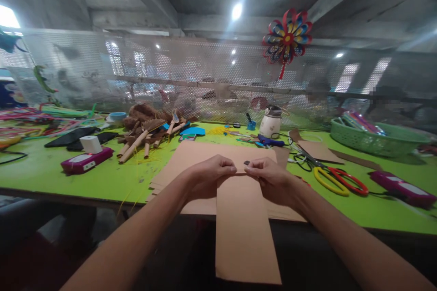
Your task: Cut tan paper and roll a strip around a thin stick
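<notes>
A long strip of brown kraft paper point(243, 232) hangs over the table's front edge toward me. At its far end, my left hand point(213, 173) pinches the left corner between thumb and fingers. Opposite it, my right hand point(269, 175) pinches the right corner, and a small dark piece point(246, 163) shows by its fingertips; I cannot make out what it is. Both hands rest over a stack of larger brown paper sheets point(191, 152) on the green table point(102, 186).
Scissors point(336, 179) with yellow and red handles lie right, near a purple power strip point(403, 188) and a green basket point(372, 138). A white jar point(271, 122) and blue glue gun point(269, 141) stand behind. Rolled paper tubes point(139, 143) and another power strip point(87, 160) lie left.
</notes>
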Available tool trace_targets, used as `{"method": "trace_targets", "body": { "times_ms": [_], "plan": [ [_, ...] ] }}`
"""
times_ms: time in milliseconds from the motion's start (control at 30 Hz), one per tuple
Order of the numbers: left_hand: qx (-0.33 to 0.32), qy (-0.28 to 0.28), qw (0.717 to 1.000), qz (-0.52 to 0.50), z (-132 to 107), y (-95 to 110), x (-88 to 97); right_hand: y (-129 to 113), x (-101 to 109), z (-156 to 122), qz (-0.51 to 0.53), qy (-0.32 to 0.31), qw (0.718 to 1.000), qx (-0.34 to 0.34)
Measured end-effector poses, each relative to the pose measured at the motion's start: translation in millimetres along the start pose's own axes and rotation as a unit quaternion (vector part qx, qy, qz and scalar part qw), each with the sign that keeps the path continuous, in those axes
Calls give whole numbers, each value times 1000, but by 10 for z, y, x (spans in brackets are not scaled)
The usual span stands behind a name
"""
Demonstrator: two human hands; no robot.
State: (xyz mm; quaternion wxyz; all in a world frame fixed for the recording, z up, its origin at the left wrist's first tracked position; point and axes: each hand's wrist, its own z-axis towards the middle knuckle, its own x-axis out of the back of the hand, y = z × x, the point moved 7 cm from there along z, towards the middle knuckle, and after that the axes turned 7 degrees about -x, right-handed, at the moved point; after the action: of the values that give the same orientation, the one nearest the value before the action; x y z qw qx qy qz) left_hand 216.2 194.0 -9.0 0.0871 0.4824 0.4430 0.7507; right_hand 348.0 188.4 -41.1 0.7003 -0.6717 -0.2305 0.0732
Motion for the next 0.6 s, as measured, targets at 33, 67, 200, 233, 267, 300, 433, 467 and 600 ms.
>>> {"method": "trace_targets", "body": {
  "times_ms": [33, 67, 200, 233, 267, 300, 433, 467, 600],
  "plan": [
    [-2, -3, 1000, -4, -1, 8, -8, 23, 2, -1, -3, 0, 1000, -4],
    [-5, -5, 1000, -9, 0, 11, -15, 35, 12, -3, -6, 4, 1000, -4],
    [-20, -1, 1000, -9, 7, 26, -21, -24, 32, -22, -34, 23, 999, 30],
    [-19, 5, 1000, 1, 6, 31, -14, -51, 37, -29, -39, 30, 998, 39],
    [-15, 14, 1000, 14, 0, 38, -3, -76, 44, -34, -43, 37, 997, 45],
    [-7, 26, 999, 30, -11, 44, 12, -100, 56, -39, -44, 47, 997, 50],
    [0, 78, 991, 105, -102, 91, 66, -149, 111, -67, -55, 81, 994, 53],
    [-7, 84, 989, 122, -127, 103, 66, -153, 121, -81, -55, 88, 993, 53],
    [-14, 99, 982, 160, -186, 79, 56, -152, 129, -152, -39, 125, 990, 57]
  ]
}}
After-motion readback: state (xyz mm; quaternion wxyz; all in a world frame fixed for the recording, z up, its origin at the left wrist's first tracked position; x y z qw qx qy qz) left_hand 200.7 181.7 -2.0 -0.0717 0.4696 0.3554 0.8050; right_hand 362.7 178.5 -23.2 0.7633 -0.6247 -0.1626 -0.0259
